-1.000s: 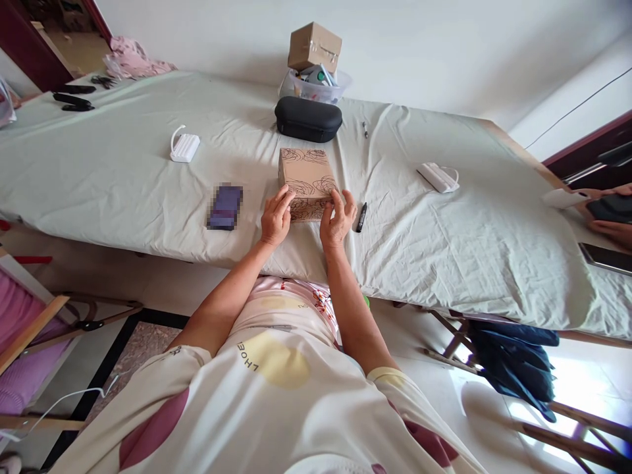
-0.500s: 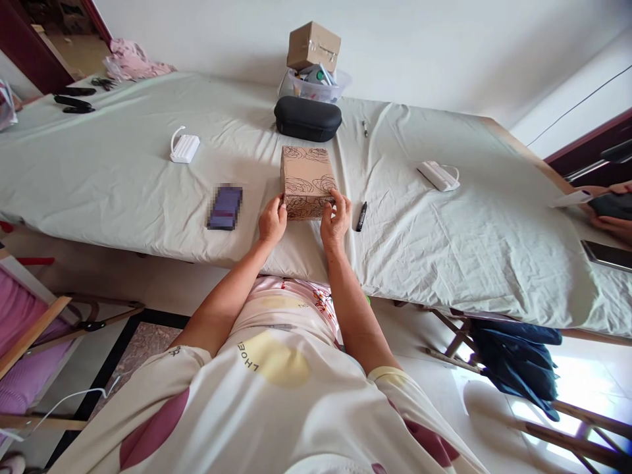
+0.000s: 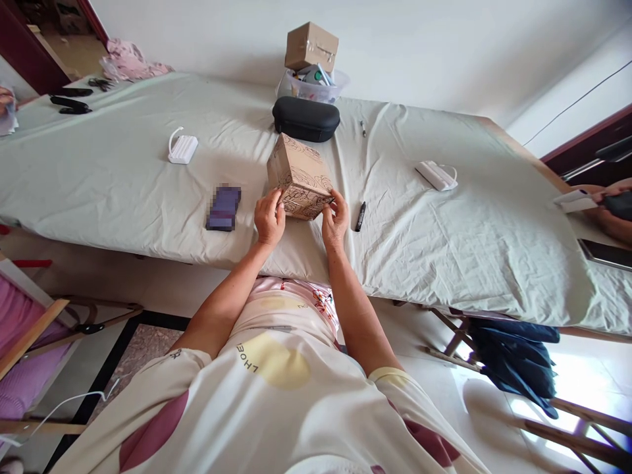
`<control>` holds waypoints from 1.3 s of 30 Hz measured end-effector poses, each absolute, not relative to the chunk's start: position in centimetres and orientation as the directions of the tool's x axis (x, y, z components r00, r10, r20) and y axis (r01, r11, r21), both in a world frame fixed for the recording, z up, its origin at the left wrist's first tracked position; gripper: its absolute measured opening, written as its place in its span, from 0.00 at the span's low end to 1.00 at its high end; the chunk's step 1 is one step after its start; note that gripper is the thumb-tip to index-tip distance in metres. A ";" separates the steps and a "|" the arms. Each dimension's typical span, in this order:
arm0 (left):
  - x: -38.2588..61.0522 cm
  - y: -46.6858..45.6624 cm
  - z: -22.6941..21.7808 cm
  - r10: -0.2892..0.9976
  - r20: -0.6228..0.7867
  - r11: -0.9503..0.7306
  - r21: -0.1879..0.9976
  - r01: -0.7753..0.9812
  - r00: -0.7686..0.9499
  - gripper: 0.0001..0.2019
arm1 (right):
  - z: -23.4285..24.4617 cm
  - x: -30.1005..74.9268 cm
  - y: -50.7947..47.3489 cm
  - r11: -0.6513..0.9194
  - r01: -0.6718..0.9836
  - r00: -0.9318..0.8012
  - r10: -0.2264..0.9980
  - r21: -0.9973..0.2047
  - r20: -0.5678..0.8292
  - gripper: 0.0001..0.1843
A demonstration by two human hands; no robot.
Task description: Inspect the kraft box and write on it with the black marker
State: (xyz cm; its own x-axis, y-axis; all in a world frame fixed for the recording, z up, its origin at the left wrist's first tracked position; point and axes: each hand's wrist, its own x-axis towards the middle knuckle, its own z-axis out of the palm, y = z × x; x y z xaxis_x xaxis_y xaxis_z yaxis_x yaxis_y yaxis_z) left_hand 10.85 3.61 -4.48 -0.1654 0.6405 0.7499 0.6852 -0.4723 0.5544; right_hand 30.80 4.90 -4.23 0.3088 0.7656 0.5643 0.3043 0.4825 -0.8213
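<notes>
Counts: two cardboard boxes, two white pouches, two black markers, one black case, one dark blue phone-like slab (blurred), one clear tub.

The patterned box [image 3: 299,176] is held tilted above the near edge of the surface [image 3: 123,171], one corner raised toward the far side, its printed line-drawing pattern visible on the near and top faces. It is clamped between both hands: the left hand [image 3: 269,218] is closed on the lower left near corner, fingers on the near face; the right hand [image 3: 335,217] is pinched on the lower right near corner. The box sits just far of both hands, between them.

The plain box [image 3: 311,46] is seen at the far edge, resting on the clear tub [image 3: 316,85]. The black case [image 3: 306,118] lies just near of the tub, far of the held box. One white pouch [image 3: 182,147] lies left, the other white pouch [image 3: 436,176] right. One marker [image 3: 360,216] lies just right of the right hand; a second marker [image 3: 364,128] lies farther back. The blurred slab [image 3: 224,207] lies left of the left hand.

Readable writing: "LHOEB" on the person's shirt [image 3: 276,395]. No text can be read on either box.

Another person's hand [image 3: 615,214] is seen at the right edge.
</notes>
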 end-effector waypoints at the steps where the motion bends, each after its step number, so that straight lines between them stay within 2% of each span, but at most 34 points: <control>1: 10.9 3.6 -4.3 0.639 0.752 -0.470 0.550 0.690 -0.164 0.29 | -4.2 30.7 4.9 0.471 0.281 0.317 0.777 -0.836 0.544 0.29; 7: 11.3 4.0 -1.8 0.653 0.746 -0.468 0.532 0.705 -0.130 0.28 | -3.7 30.5 4.5 0.339 0.214 0.361 0.844 -0.916 0.397 0.31; 12: 12.0 5.0 0.6 0.664 0.745 -0.529 0.529 0.664 -0.065 0.27 | -3.9 30.4 4.4 0.199 0.341 0.350 0.880 -0.919 0.321 0.37; 17: 13.4 4.7 1.1 0.695 0.714 -0.583 0.489 0.649 0.086 0.21 | -4.6 30.6 4.8 0.249 0.569 0.355 0.785 -0.783 0.508 0.42; 21: 14.0 4.1 0.9 0.713 0.691 -0.570 0.478 0.668 0.114 0.21 | -4.2 30.4 4.6 0.340 0.573 0.386 0.690 -0.745 0.612 0.39; 25: 14.1 3.8 0.7 0.707 0.696 -0.572 0.455 0.682 0.129 0.22 | -3.3 29.8 3.6 0.437 0.628 0.289 0.637 -0.644 0.715 0.34; 32: 14.8 2.9 0.6 0.712 0.691 -0.541 0.426 0.725 0.126 0.24 | -2.4 28.6 2.4 0.416 0.730 0.148 0.678 -0.542 0.720 0.26; 36: 14.9 2.8 0.6 0.708 0.691 -0.565 0.429 0.705 0.147 0.24 | -2.3 28.2 2.5 0.408 0.708 0.120 0.735 -0.577 0.667 0.26; 39: 14.9 2.7 0.7 0.706 0.692 -0.578 0.438 0.688 0.153 0.23 | -2.5 28.3 2.9 0.401 0.696 0.153 0.728 -0.596 0.668 0.28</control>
